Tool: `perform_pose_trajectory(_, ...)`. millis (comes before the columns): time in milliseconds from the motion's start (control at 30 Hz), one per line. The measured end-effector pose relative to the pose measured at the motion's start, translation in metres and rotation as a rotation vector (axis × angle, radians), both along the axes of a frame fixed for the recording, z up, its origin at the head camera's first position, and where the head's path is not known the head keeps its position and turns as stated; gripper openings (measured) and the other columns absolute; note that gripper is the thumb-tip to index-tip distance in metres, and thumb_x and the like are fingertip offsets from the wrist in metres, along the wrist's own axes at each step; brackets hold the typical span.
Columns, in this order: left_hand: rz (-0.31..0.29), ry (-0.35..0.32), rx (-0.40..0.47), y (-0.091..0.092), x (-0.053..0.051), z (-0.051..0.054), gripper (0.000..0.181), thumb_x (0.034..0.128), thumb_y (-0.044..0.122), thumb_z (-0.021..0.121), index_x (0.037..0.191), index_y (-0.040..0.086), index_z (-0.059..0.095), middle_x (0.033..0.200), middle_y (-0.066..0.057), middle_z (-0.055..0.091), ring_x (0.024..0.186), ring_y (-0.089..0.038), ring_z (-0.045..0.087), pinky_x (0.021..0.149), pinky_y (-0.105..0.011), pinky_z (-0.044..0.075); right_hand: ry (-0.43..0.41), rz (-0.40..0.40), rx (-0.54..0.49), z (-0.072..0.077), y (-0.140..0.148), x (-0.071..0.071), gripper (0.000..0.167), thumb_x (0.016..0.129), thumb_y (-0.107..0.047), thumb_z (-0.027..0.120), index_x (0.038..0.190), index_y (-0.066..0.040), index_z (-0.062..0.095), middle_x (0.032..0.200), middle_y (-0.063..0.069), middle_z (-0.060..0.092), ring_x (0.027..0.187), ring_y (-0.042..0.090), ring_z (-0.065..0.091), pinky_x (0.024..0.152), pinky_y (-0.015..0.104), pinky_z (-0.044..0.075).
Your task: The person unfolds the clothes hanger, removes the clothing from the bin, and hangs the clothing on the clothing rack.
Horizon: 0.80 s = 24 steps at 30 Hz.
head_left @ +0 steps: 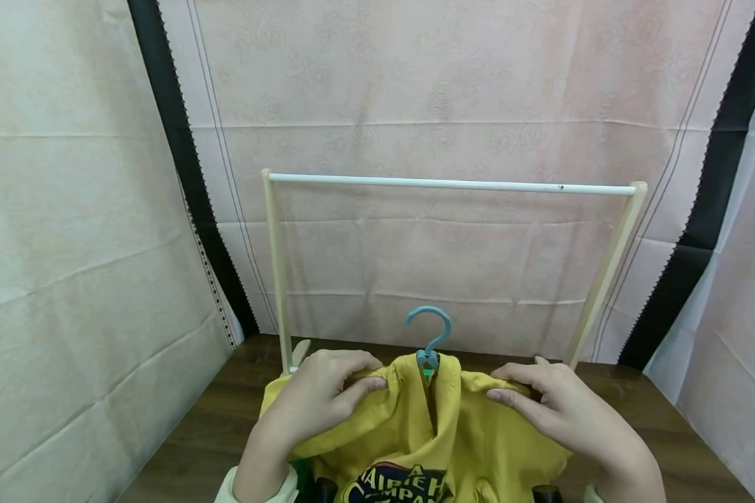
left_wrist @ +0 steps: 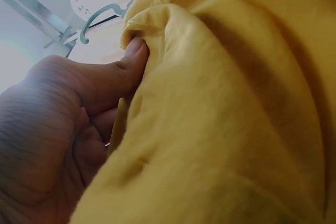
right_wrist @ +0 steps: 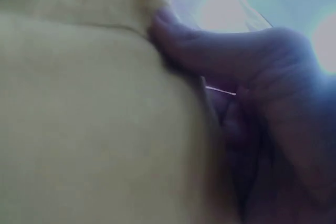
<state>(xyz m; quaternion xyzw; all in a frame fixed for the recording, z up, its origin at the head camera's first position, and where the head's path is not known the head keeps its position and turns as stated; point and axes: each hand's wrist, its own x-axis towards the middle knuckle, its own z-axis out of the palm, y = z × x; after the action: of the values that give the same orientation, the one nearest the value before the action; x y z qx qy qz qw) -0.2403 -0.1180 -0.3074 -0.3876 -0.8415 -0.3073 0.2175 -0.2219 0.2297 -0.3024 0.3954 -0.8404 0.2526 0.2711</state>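
Observation:
A yellow shirt with a dark printed patch on its front is held up by both hands. A blue hanger pokes its hook out through the shirt's collar; the rest of it is mostly hidden in the cloth. My left hand pinches the shoulder on the left between thumb and fingers. On the opposite shoulder, my right hand pinches the fabric the same way. In the left wrist view the thumb presses on a fold of the yellow cloth. The right wrist view is dim and blurred.
Behind the shirt stands a clothes rack with a white crossbar and cream side posts. It rests on a dark wooden table. Pale cloth curtains with black strips surround the table.

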Motion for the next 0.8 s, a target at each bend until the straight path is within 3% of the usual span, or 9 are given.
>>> perform_pose_trajectory(167,0.103,0.064,-0.015,-0.001,0.0,-0.001,0.006,0.0957,0.036,0.071,0.101,0.034,0.072,0.092,0.03,0.065,0.072,0.007,0.056,0.076,-0.033,0.044,0.027,0.042,-0.018,-0.002,-0.001,-0.006,0.033,0.087,-0.006,0.078,0.104,-0.033,0.07,0.089,-0.023,0.065,0.068,-0.003,0.046,0.062,0.013,0.039)
perform_pose_trajectory(267,0.183,0.119,-0.034,-0.001,0.001,0.0,0.01,0.0947,0.04,0.071,0.104,0.036,0.071,0.097,0.032,0.065,0.081,0.009,0.059,0.079,-0.039,0.038,0.029,0.042,-0.023,-0.001,-0.002,-0.008,0.032,0.087,-0.006,0.077,0.103,-0.032,0.07,0.087,-0.022,0.065,0.065,-0.005,0.046,0.06,0.011,0.039)
perform_pose_trajectory(433,0.231,0.165,-0.043,-0.003,0.003,0.005,0.023,0.0961,0.045,0.067,0.115,0.031,0.07,0.109,0.025,0.065,0.099,0.0,0.061,0.08,-0.037,0.048,-0.004,0.035,-0.043,-0.001,0.004,-0.012,0.03,0.09,-0.005,0.075,0.103,-0.032,0.071,0.085,-0.02,0.065,0.06,-0.005,0.044,0.056,0.012,0.04)
perform_pose_trajectory(633,0.21,0.232,0.032,-0.007,0.003,0.01,0.035,0.0983,0.043,0.065,0.128,0.025,0.063,0.124,0.011,0.061,0.116,-0.012,0.054,0.095,-0.042,0.047,-0.024,-0.009,-0.08,-0.003,0.019,-0.031,0.029,0.091,-0.004,0.073,0.103,-0.031,0.073,0.084,-0.018,0.067,0.06,-0.002,0.049,0.055,0.015,0.042)
perform_pose_trajectory(733,0.155,0.247,0.081,-0.006,0.003,0.009,0.034,0.0981,0.037,0.067,0.128,0.021,0.064,0.124,0.009,0.062,0.117,-0.012,0.054,0.097,-0.04,0.047,-0.013,-0.037,-0.098,-0.002,0.028,-0.043,0.028,0.092,-0.003,0.073,0.101,-0.029,0.073,0.08,-0.017,0.066,0.059,0.0,0.049,0.053,0.016,0.041)
perform_pose_trajectory(800,0.082,0.246,0.111,-0.006,0.001,0.008,0.031,0.0977,0.03,0.069,0.125,0.017,0.065,0.121,0.007,0.064,0.114,-0.011,0.057,0.093,-0.037,0.05,-0.003,-0.056,-0.112,0.002,0.033,-0.05,0.027,0.092,-0.003,0.073,0.1,-0.029,0.074,0.077,-0.016,0.064,0.057,0.0,0.046,0.051,0.016,0.039)
